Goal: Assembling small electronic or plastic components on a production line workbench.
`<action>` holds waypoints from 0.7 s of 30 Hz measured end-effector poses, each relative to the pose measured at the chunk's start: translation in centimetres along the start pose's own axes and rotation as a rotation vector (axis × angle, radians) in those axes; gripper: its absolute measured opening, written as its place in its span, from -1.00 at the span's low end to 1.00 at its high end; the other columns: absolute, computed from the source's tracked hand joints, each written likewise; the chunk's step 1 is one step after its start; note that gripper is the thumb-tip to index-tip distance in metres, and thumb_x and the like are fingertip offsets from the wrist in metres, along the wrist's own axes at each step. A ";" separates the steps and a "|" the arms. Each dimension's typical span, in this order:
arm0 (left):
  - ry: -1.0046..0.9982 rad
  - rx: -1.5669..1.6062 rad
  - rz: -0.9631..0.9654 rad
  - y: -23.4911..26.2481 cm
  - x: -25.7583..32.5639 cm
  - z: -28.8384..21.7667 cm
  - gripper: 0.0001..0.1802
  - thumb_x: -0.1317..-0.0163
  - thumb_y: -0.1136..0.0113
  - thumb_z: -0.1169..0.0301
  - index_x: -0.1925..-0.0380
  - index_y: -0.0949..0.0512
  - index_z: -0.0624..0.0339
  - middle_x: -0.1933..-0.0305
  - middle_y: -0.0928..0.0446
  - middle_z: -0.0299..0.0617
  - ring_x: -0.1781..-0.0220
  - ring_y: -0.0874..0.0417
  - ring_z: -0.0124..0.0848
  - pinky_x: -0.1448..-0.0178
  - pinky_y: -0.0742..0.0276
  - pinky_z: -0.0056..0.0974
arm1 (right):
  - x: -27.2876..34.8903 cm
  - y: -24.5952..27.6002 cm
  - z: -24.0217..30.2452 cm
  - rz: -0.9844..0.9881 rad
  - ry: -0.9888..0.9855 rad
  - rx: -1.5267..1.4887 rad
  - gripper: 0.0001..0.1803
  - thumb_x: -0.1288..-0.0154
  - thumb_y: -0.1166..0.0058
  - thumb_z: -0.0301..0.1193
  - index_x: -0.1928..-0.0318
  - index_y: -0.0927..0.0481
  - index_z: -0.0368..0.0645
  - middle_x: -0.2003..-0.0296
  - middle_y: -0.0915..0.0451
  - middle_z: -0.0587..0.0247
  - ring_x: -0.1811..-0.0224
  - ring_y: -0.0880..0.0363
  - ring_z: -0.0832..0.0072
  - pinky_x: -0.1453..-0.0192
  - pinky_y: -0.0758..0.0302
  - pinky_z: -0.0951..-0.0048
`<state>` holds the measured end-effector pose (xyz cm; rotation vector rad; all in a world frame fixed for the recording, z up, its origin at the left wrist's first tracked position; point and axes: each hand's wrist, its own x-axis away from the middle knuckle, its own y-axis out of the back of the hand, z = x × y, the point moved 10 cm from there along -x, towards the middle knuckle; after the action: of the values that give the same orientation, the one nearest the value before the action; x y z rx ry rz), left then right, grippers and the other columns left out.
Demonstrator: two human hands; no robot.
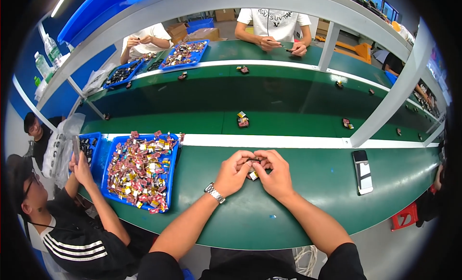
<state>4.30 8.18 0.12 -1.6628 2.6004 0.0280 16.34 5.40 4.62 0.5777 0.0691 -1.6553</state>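
Note:
Both hands meet over the green worktable (308, 203) in front of me. My left hand (232, 173), with a metal-band watch on its wrist, closes its fingers and thumb around a small black piece with a silver-and-yellow part (253, 174). From the other side my right hand (275, 174) grips the same piece, its thumb next to the left one. Fingers hide most of the piece, so its exact kind cannot be made out. To the left, a blue tray (172, 186) is heaped with small red circuit boards (139, 169) bearing silver and yellow parts.
A phone-like device (362, 171) lies to the right. Beyond a white rail (264, 141), small assemblies (242, 120) sit on a green belt. Grey posts (392, 87) frame the bench. A co-worker (72, 232) sits close at left; others work across.

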 end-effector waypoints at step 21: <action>-0.071 0.166 -0.253 3.4 -0.2 -0.2 -0.90 -0.39 0.04 0.48 0.16 -0.42 0.25 0.20 -0.56 -0.12 0.34 -0.57 -0.48 0.39 -0.55 -0.42 | -10.9 -4.7 -3.8 -0.159 -0.018 0.917 -0.45 -0.03 -0.35 -0.13 0.17 -0.45 -0.31 0.20 -0.46 0.01 0.12 -0.46 0.15 0.04 -0.46 0.23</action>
<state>1.34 9.81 0.30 -1.8754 2.2544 -0.1332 13.73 17.57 4.43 1.2639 -0.7066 -1.8005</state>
